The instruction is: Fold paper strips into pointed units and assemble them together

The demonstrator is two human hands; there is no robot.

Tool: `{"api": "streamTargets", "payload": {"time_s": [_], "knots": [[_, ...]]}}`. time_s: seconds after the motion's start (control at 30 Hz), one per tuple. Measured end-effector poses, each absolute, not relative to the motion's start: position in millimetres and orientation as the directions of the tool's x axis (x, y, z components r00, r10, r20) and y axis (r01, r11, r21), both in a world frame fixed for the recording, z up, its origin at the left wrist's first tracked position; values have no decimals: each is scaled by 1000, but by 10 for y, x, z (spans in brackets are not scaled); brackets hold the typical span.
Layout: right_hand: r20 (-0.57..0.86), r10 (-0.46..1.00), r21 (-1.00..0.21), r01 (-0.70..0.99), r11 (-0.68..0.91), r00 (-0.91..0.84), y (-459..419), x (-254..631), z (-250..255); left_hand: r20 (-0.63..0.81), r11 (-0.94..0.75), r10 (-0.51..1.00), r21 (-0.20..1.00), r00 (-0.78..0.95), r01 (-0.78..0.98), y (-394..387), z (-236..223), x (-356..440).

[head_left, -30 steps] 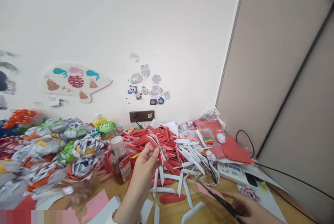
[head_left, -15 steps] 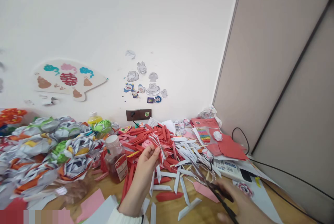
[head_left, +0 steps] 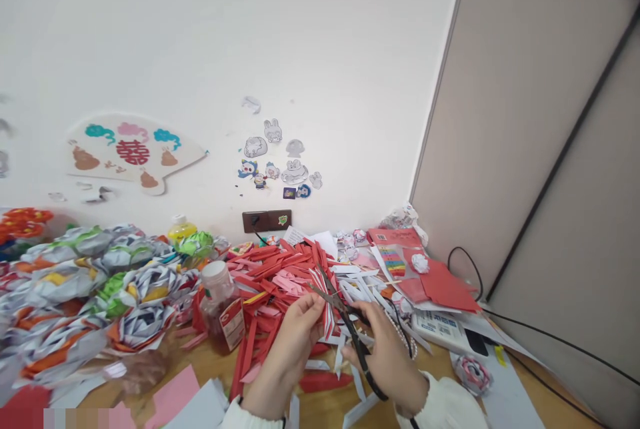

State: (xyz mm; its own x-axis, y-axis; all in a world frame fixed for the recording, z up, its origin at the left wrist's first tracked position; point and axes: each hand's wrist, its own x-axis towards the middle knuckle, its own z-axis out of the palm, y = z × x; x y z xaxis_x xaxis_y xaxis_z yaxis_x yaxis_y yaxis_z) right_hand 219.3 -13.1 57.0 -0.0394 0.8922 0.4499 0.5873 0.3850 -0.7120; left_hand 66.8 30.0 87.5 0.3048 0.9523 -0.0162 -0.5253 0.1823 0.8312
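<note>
Between the fingertips of my left hand (head_left: 295, 329) is a bundle of folded red and white paper strips (head_left: 327, 322), tied with thread at its middle. My right hand (head_left: 385, 352) grips a pair of black-handled scissors (head_left: 357, 335). Their blades are spread and reach to the bundle's middle, close to my left fingertips. Whether the blades touch the thread is too small to tell. Behind and below the hands lies a heap of red and pink folded paper strips (head_left: 280, 269), with white folded strips (head_left: 357, 282) to its right.
Several large paper flowers (head_left: 145, 282) crowd the left side. A jar of dark liquid (head_left: 223, 312) stands left of my hands. Red paper sheets (head_left: 445, 282), a white box (head_left: 437, 329) and a small paper flower (head_left: 473, 374) lie on the right. Black cables (head_left: 550, 322) cross the right edge.
My right hand has brought the scissors left and up to the bundle, with the blades now spread at it. My left hand has shifted right and slightly down, still holding the bundle.
</note>
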Motion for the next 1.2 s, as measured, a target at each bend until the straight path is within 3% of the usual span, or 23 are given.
{"api": "streamTargets", "payload": {"time_s": [0.23, 0.47, 0.7, 0.87, 1.07, 1.2], "knots": [[539, 841, -497, 790, 360, -44, -111, 2227, 664, -67, 239, 933, 849, 353, -471, 296, 973, 708], [576, 814, -402, 842, 359, -72, 42, 2251, 644, -93, 237, 948, 842, 303, -484, 381, 941, 742], [588, 806, -385, 855, 347, -62, 163, 2207, 477, -167, 287, 948, 819, 272, -496, 486, 793, 712], [614, 789, -459, 822, 338, 18, 188, 2257, 454, -184, 313, 940, 804, 288, -506, 521, 792, 691], [452, 865, -543, 836, 74, 217, 293, 2493, 478, -71, 297, 924, 750, 375, -590, 498, 836, 662], [374, 919, -540, 835, 104, 127, 407, 2620, 333, -10, 246, 927, 770, 374, -589, 463, 854, 656]]}}
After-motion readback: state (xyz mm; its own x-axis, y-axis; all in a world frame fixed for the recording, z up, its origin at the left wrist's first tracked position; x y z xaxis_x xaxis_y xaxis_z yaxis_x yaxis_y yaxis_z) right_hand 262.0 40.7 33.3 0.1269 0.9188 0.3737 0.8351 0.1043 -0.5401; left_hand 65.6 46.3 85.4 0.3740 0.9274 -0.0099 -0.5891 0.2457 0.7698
